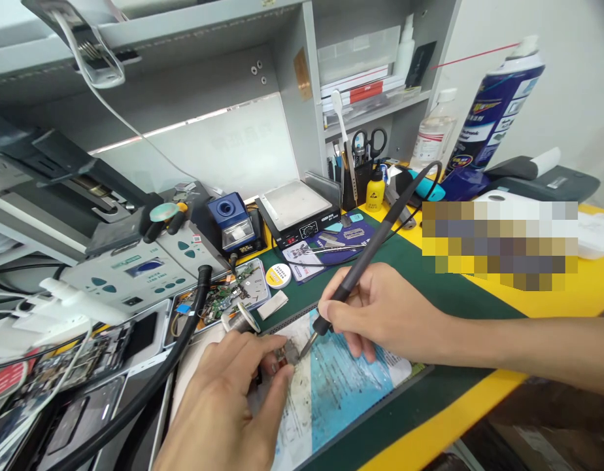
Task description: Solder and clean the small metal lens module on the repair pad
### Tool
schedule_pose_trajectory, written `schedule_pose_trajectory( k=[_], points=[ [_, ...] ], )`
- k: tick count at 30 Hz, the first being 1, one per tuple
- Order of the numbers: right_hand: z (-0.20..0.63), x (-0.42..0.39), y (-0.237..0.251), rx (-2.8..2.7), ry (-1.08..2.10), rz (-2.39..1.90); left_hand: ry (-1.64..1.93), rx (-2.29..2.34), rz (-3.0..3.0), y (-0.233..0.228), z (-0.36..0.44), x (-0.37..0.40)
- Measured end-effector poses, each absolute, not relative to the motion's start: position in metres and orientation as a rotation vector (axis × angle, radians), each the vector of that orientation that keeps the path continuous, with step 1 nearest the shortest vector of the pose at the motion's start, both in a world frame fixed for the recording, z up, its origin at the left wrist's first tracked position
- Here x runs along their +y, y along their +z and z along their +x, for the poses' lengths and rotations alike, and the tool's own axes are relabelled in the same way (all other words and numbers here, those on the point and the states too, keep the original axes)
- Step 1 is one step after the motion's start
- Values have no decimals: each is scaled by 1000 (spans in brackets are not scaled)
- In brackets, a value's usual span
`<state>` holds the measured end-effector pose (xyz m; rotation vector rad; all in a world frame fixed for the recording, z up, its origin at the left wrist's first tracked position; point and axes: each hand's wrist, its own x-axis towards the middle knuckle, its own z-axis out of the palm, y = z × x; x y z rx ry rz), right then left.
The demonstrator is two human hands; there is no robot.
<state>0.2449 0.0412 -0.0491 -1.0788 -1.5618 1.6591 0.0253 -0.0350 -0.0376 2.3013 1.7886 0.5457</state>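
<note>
Two bare hands work over one blue-and-white sheet (348, 392) on the bench (429, 428). There is one soldering iron (352, 276) and one small grey part (291, 352).

The left hand (233, 392) is nearly closed, its thumb and forefinger pinching the grey part between their tips. The right hand (380, 307) is closed around the soldering iron, gripping it low on the handle like a pen, with the other fingers curled beneath, close to the sheet.

The grey part lies at the left hand's fingertips, to the left of the right hand and lower in the view. The iron's metal tip is at the part's right edge; whether they touch is hard to tell. The iron's long axis slants: the tip points down and left toward the left hand, while the handle rises away to the upper right, where its black cord loops over. The fingers cover much of the grey part, so its own long axis cannot be told.

Just beyond the left hand stands one spool of wire (240, 320). Past it are one round tin (278, 275) and, farther back, one yellow bottle (375, 193) and one spray can (498, 111).
</note>
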Motion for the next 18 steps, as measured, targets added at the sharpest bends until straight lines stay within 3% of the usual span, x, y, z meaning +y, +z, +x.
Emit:
schedule_pose_trajectory(
  k=[18],
  points=[
    [242, 41, -49, -1534, 1626, -1105, 576, 1776, 2335, -39, 26, -36]
  ],
)
